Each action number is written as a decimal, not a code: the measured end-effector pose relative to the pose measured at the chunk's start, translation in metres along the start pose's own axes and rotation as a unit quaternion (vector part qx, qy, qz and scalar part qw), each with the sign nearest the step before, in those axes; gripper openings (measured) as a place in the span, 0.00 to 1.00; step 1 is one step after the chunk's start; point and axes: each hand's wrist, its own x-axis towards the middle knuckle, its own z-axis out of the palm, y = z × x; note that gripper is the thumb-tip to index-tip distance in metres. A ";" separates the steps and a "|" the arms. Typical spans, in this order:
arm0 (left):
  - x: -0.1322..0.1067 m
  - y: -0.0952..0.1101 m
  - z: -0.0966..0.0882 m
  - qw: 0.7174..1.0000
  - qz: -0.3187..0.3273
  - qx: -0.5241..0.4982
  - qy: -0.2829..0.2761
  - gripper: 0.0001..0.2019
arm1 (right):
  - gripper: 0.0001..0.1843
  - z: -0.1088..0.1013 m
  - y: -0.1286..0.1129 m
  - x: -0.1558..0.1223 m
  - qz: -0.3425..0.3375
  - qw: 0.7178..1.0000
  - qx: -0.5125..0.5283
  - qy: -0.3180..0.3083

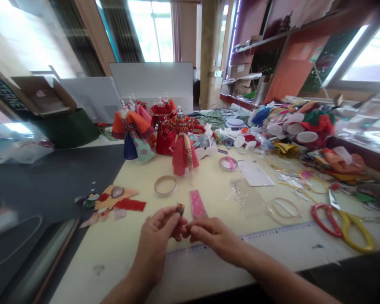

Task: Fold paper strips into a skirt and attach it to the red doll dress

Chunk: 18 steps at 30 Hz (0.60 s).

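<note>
Pinching a small brown piece in the left hand above the worktop, near a pink strip; pointing upward, with long axis partly hidden. Curling the right hand close beside the left, hold impossible to tell.

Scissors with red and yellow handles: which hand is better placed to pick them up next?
Probably the right hand: the scissors lie out on its side, nearer to it. The left hand is farther away and holds a small brownish piece.
</note>
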 end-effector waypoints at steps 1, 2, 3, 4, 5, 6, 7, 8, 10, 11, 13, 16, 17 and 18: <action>-0.004 -0.004 0.008 1.000 -0.011 -0.010 -0.014 0.17 | 0.17 0.005 -0.001 -0.005 -0.003 0.998 0.065 0.007; -0.007 -0.009 0.014 0.999 -0.018 -0.016 -0.026 0.17 | 0.17 0.010 -0.001 -0.009 -0.003 0.992 0.119 0.026; -0.010 -0.013 0.020 0.999 -0.020 -0.021 -0.034 0.17 | 0.16 0.013 0.000 -0.013 0.000 0.986 0.155 0.055; -0.013 -0.017 0.025 0.999 -0.022 -0.024 -0.042 0.18 | 0.14 0.015 0.002 -0.016 0.007 0.979 0.183 0.089; -0.016 -0.021 0.028 0.998 -0.021 -0.026 -0.051 0.18 | 0.13 0.016 0.005 -0.019 0.017 0.971 0.205 0.122; -0.018 -0.024 0.031 0.998 -0.020 -0.026 -0.060 0.19 | 0.13 0.017 0.008 -0.021 0.028 0.962 0.226 0.148; -0.020 -0.027 0.034 0.997 -0.019 -0.025 -0.069 0.19 | 0.12 0.019 0.011 -0.023 0.038 0.954 0.246 0.167; -0.022 -0.030 0.036 0.997 -0.017 -0.023 -0.078 0.20 | 0.12 0.020 0.014 -0.025 0.046 0.947 0.264 0.178; -0.026 -0.035 0.038 0.995 -0.009 -0.017 -0.094 0.20 | 0.13 0.023 0.019 -0.027 0.061 0.934 0.299 0.188; -0.028 -0.037 0.039 0.995 -0.003 -0.012 -0.102 0.19 | 0.14 0.024 0.020 -0.028 0.068 0.928 0.311 0.194; -0.032 -0.043 0.037 0.993 0.017 0.010 -0.120 0.18 | 0.14 0.025 0.020 -0.029 0.083 0.922 0.310 0.214; -0.035 -0.052 0.026 0.978 0.082 0.096 -0.169 0.21 | 0.12 0.017 0.016 -0.031 0.083 0.931 0.255 0.248; -0.035 -0.054 0.020 0.965 0.117 0.142 -0.187 0.22 | 0.11 0.011 0.014 -0.033 0.076 0.935 0.232 0.257; -0.034 -0.054 0.013 0.946 0.161 0.194 -0.203 0.23 | 0.10 0.005 0.013 -0.034 0.066 0.938 0.212 0.264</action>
